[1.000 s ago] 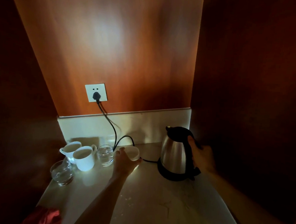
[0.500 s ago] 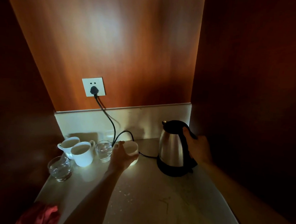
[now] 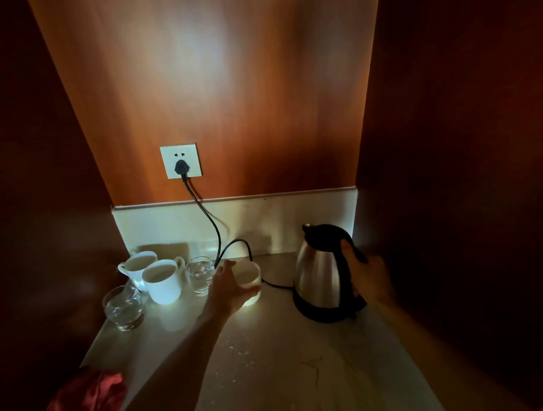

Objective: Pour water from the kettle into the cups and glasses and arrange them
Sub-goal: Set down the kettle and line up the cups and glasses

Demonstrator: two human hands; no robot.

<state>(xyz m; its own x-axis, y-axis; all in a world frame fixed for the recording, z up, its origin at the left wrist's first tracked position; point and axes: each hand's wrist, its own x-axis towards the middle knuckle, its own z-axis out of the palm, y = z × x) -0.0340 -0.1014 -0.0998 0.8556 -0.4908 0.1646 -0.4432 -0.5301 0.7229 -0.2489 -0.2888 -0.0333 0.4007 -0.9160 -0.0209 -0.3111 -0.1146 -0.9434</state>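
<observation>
A steel kettle [image 3: 318,271] with a black lid and handle stands on its black base at the right of the pale counter [image 3: 286,365]. My right hand [image 3: 369,276] grips the kettle's handle. My left hand [image 3: 230,288] curls round a white cup [image 3: 250,278] standing left of the kettle. Further left stand a small glass [image 3: 200,274] with water, two white mugs [image 3: 163,279] [image 3: 138,264] side by side, and a second glass [image 3: 124,307] near the counter's left edge.
A black cord [image 3: 213,230] runs from a wall socket [image 3: 180,161] down behind the cup to the kettle base. Dark wooden walls close in on left and right. A red cloth [image 3: 93,394] lies at the counter's near left corner.
The view shifted slightly. Both hands keep their holds on the cup and the kettle handle; the kettle still stands on its base.
</observation>
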